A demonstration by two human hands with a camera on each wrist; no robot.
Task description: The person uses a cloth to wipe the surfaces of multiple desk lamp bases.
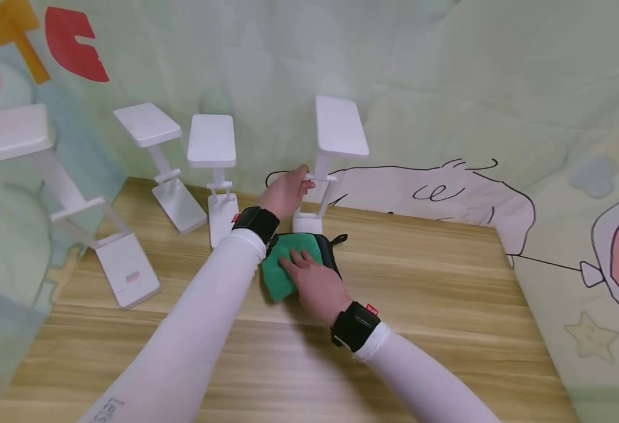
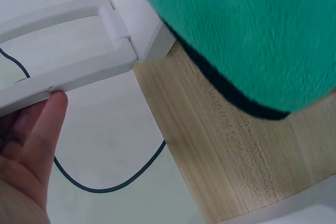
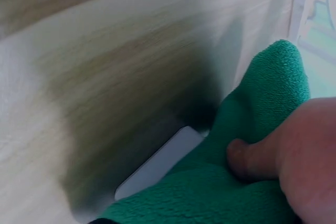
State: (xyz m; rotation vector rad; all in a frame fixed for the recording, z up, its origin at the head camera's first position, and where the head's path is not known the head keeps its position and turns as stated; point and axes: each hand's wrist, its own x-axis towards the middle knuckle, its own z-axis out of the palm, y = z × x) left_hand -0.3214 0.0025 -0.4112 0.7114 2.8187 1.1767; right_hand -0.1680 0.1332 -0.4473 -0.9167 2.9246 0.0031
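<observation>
In the head view a white folding stand (image 1: 341, 126), like a phone stand, is upright near the back of the table. My left hand (image 1: 286, 191) pinches a side bar of its frame, and in the left wrist view the thumb (image 2: 51, 114) presses that bar (image 2: 84, 74). A green cloth (image 1: 280, 273) with a dark edge and hanging loop lies draped over the stand's base. My right hand (image 1: 320, 288) presses the cloth down with its fingers fairly straight. From under the cloth a white base corner (image 3: 163, 161) shows in the right wrist view.
Several similar white stands are to the left, among them one small stand (image 1: 211, 141), another (image 1: 147, 124) and a nearer, larger one (image 1: 126, 270). The wooden table (image 1: 420, 305) meets a printed cloth backdrop (image 1: 447, 88) behind and at both sides.
</observation>
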